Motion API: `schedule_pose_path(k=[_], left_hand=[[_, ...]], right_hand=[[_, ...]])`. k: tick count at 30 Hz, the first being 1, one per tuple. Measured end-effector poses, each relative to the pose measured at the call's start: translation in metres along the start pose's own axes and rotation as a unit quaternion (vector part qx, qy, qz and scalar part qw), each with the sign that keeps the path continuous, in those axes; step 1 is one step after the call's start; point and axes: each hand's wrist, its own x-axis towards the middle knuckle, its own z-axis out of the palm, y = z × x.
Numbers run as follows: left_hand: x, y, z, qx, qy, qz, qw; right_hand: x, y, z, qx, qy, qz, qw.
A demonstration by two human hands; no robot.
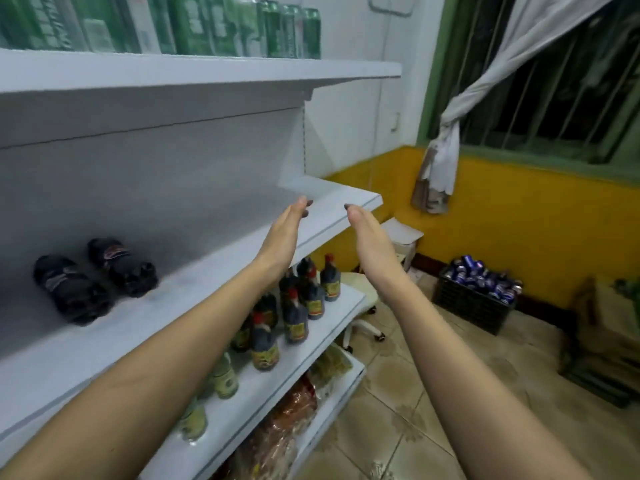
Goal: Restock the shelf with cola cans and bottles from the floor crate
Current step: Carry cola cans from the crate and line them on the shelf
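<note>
Both forearms reach forward; left hand [285, 233] and right hand [369, 233] hold nothing, fingers straight, over the white shelf [221, 237]. Two cola bottles [93, 275] lie at 9 o'clock; crate [476, 299] of cans [481, 277] at 3 o'clock.

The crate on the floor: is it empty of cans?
No, the crate by the yellow wall is heaped with blue cans above its rim.
</note>
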Motion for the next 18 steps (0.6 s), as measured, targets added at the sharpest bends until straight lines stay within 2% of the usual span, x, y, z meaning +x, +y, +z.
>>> schedule_pose_path(k=[6,18], left_hand=[[0.047,-0.013,0.116,-0.025,-0.104,0.006,0.994],[0.195,-0.054,0.295,-0.139,-0.247,-0.063,0.957]], right_hand=[[0.026,0.053,-0.081,-0.005,0.068,0.040,0.997],[0.133,0.158,-0.198,-0.061,0.201,0.148,0.967]])
